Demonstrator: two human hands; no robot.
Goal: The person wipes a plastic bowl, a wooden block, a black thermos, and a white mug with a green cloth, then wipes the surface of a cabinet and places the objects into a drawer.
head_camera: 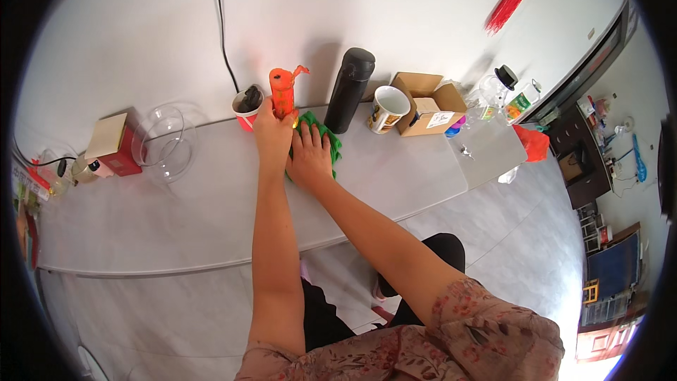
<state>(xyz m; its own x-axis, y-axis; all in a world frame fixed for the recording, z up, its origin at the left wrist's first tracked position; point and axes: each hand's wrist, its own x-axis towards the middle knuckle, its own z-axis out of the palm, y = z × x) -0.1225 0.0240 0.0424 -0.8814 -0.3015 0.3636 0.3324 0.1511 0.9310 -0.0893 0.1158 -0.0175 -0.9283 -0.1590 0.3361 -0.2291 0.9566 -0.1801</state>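
Observation:
My left hand [275, 126] grips an orange-red cylinder [282, 91] with a torn strip curling from its top. It is held upright near the wall side of the grey table [211, 211]. Beside it my right hand [312, 157] lies flat, fingers spread, on a crumpled green cloth [334, 145] that rests on the tabletop. Just left of the cylinder stands a red and white paper cup [246, 115] with something dark inside. A black thermos flask [350, 90] rises behind the cloth, and a printed white mug [388, 111] stands to its right.
An opened cardboard box [431, 111], a clear jug with a black lid [494, 87] and a plastic bottle [523, 99] stand to the right. Leftward are a clear plastic container [165, 143] and a red box [119, 145]. A black cable [222, 26] hangs down the wall.

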